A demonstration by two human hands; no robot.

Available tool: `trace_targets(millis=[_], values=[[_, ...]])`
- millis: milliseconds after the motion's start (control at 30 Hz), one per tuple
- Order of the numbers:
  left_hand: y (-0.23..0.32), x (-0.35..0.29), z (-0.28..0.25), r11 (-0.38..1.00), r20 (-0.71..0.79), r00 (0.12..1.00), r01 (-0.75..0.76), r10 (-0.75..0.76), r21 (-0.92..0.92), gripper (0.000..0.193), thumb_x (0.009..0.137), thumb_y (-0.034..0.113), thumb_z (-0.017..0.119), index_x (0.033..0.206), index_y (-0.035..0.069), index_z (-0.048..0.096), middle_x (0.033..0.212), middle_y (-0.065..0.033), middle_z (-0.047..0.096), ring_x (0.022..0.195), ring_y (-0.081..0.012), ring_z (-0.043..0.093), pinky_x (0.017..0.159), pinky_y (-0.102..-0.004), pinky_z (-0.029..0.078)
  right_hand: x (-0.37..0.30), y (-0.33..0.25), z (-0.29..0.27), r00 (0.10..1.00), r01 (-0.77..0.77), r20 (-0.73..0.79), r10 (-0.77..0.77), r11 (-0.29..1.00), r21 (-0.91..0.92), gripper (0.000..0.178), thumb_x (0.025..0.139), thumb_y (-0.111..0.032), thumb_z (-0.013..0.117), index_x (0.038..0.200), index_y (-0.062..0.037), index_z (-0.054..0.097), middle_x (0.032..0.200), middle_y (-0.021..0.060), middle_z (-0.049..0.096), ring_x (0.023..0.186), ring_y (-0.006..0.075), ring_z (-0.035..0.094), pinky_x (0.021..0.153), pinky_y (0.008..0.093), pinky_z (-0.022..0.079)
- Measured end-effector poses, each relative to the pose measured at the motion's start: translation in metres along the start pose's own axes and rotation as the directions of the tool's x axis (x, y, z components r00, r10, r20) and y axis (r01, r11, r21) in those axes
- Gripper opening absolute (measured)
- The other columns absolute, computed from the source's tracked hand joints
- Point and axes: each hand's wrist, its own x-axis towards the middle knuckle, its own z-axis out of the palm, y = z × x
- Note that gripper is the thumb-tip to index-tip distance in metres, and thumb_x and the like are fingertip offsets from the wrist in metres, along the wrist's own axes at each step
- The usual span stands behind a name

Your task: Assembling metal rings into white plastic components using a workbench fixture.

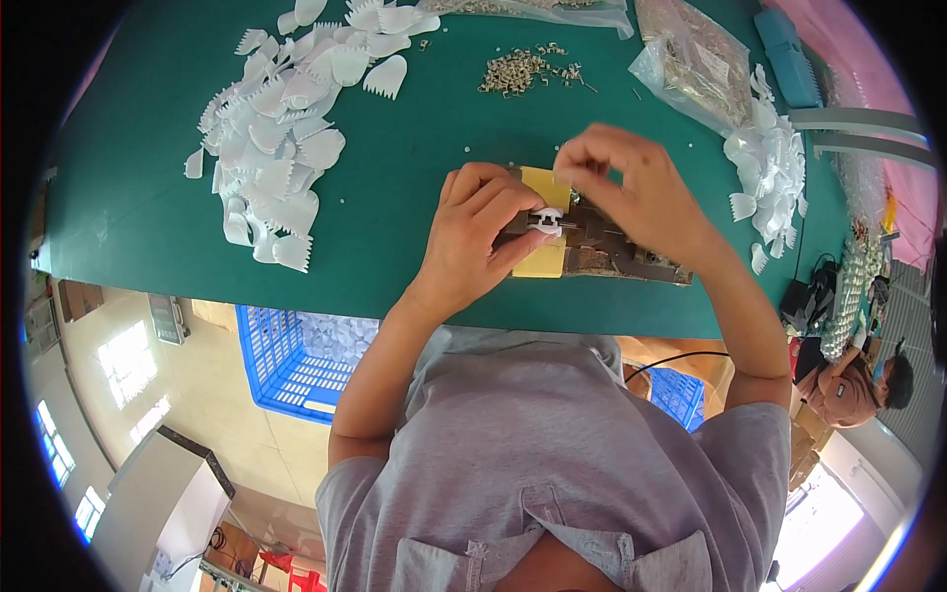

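Near the front edge of the green desk [148, 197], the left hand [473, 232] is curled shut around a small white plastic piece [546, 221], pressing it on a dark jig [602, 247] that lies over a yellow pad [545, 259]. The right hand [631, 183] hovers just above it with fingertips pinched together, though whether they hold anything I cannot tell. A heap of white comb-shaped parts [286, 128] covers the desk's far left, small metal springs [518, 71] lie at the far edge, and a blue crate [286, 365] sits below the front edge.
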Motion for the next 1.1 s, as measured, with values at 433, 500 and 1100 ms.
trace_targets(millis=[433, 500, 1100], values=[[-0.002, -0.001, 0.004, 1.000, -0.021, 0.999, 0.024, -0.025, -0.015, 0.029, 0.077, 0.022, 0.089, 0.096, 0.010, 0.070, 0.094, -0.0057, 0.069, 0.101, -0.0271, 0.061, 0.087, -0.0420, 0.044, -0.022, -0.025, 0.011, 0.994, 0.096, 0.070, -0.086, 0.982, -0.161, 0.006, 0.097, -0.008, 0.067, 0.099, -0.0030, 0.065, 0.091, 0.0094, 0.064, 0.085, 0.0276, 0.063, 0.073, 0.0389, 0.051], [-0.001, -0.001, 0.004, 1.000, -0.020, 0.999, 0.026, -0.026, -0.013, 0.030, 0.076, 0.022, 0.089, 0.096, 0.010, 0.070, 0.094, -0.0056, 0.069, 0.101, -0.0271, 0.061, 0.087, -0.0420, 0.044, -0.024, -0.024, 0.015, 0.995, 0.094, 0.043, -0.088, 0.984, -0.154, 0.006, 0.096, -0.008, 0.068, 0.099, -0.0031, 0.066, 0.090, 0.0092, 0.064, 0.085, 0.0277, 0.063, 0.073, 0.0387, 0.051], [-0.001, 0.001, 0.005, 0.996, -0.018, 0.999, 0.041, -0.042, -0.082, 0.030, 0.076, 0.017, 0.088, 0.097, 0.008, 0.069, 0.096, -0.0076, 0.070, 0.102, -0.0292, 0.064, 0.088, -0.0419, 0.046, -0.002, -0.021, 0.004, 0.969, -0.203, 0.168, 0.181, 0.971, 0.123, 0.007, 0.085, -0.008, 0.075, 0.087, -0.0032, 0.070, 0.083, 0.0047, 0.072, 0.073, 0.0161, 0.069, 0.070, 0.0309, 0.055]])
